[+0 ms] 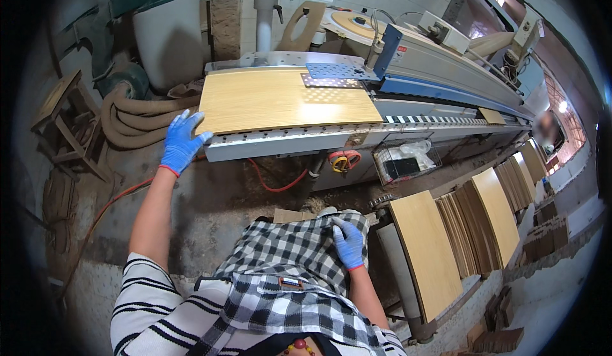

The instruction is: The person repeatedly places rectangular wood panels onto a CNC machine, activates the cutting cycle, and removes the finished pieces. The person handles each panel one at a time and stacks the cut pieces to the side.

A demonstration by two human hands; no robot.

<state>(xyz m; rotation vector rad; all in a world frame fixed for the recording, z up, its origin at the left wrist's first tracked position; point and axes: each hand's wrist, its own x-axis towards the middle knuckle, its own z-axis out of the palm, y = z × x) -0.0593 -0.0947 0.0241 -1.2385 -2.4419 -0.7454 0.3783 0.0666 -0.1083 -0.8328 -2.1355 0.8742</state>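
Observation:
A wood-grain board [274,101] lies flat on the feed bed of a long machine, its far right part under a blue perforated guide plate [341,71]. My left hand [182,142], in a blue glove with a red cuff, touches the board's left end, its fingers stretched and spread along that edge. In another blue glove, my right hand [349,244] rests against my black-and-white checked apron [274,247]. Its fingers look loosely extended, with nothing visible in them. A row of pale pads on a track [433,120] runs right from the board.
Stacked boards [424,247] stand on a rack to my right. A smaller board piece [491,116] sits farther along the machine. Below the bed are a wire basket [408,161] and a red hose [274,187]. Ribbed hoses [127,114] and a wooden stool [67,126] stand left.

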